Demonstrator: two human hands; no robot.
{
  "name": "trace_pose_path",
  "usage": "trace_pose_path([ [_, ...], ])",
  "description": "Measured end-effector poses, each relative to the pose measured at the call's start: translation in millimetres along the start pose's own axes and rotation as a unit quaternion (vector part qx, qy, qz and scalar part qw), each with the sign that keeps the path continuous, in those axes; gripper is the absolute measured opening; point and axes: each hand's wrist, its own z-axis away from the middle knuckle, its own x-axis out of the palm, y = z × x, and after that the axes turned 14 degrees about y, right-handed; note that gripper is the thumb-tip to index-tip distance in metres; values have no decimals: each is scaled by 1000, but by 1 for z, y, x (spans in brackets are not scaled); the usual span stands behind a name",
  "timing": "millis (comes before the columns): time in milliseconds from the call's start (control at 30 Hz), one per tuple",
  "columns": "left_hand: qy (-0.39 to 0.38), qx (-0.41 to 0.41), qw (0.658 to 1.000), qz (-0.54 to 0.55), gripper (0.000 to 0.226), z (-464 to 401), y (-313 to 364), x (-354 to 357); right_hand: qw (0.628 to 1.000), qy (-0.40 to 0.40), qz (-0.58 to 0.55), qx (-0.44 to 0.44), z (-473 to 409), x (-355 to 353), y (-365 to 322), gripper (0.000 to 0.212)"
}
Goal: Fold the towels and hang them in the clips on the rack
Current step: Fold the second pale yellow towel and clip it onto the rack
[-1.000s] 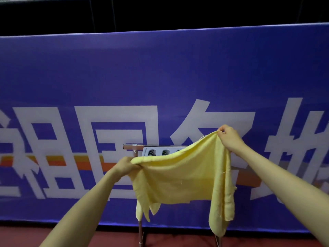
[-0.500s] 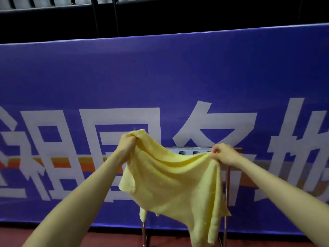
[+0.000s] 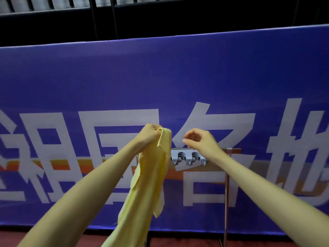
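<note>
A yellow towel point(image 3: 147, 184) hangs in a long bunched fold from my left hand point(image 3: 151, 138), which grips its top corners in a closed fist. My right hand point(image 3: 199, 142) is just right of the towel, apart from it, fingers curled loosely with nothing in them. Right below that hand is the rack's top bar with a grey strip of clips point(image 3: 188, 157); two round clips show and the towel hides the strip's left end. A thin metal rack leg point(image 3: 226, 202) drops to the floor on the right.
A tall blue banner point(image 3: 160, 77) with large white characters stands close behind the rack. A dark railing point(image 3: 106, 13) runs above it. A strip of reddish floor point(image 3: 53, 236) shows at the bottom.
My right hand has let go of the towel and both top corners are now gathered in my left hand. The towel went from spread wide to hanging folded.
</note>
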Motion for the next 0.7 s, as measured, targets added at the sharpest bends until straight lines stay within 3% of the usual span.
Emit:
trace_pose_path([
  [233,39,-8,999,-21,27,0,9,-9,997,-24,24,-64,9,21,-22,21],
  [433,66,-27,996,-61,23,-2,5,-14,998,-11,48,-45,11,33,-19,43],
  [700,52,-33,993,-98,24,-4,12,-8,998,42,32,-38,14,39,-28,24],
])
